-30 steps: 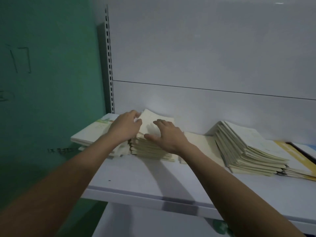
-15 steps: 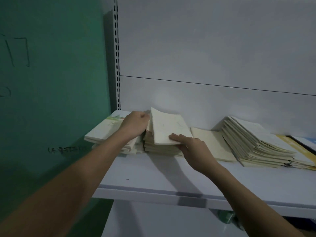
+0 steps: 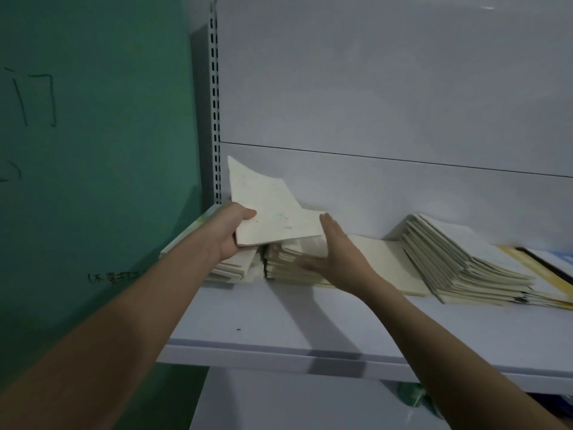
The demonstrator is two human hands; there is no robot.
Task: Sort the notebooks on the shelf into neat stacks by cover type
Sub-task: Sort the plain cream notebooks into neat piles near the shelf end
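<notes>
Since earlier frame, cream notebook (image 3: 273,212) lifted off middle stack (image 3: 291,262), pinched by left hand (image 3: 231,232) near shelf (image 3: 310,324) back-left corner; right hand (image 3: 336,259) spread, flat against stack. Risk: one-corner pinch, floppy cover sags, slips.

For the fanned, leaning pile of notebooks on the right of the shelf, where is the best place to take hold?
Probably the near edges of the fanned pile, coming from the front. Its notebooks slope down toward the shelf front with staggered edges exposed, while the far side leans against the back panel.
</notes>
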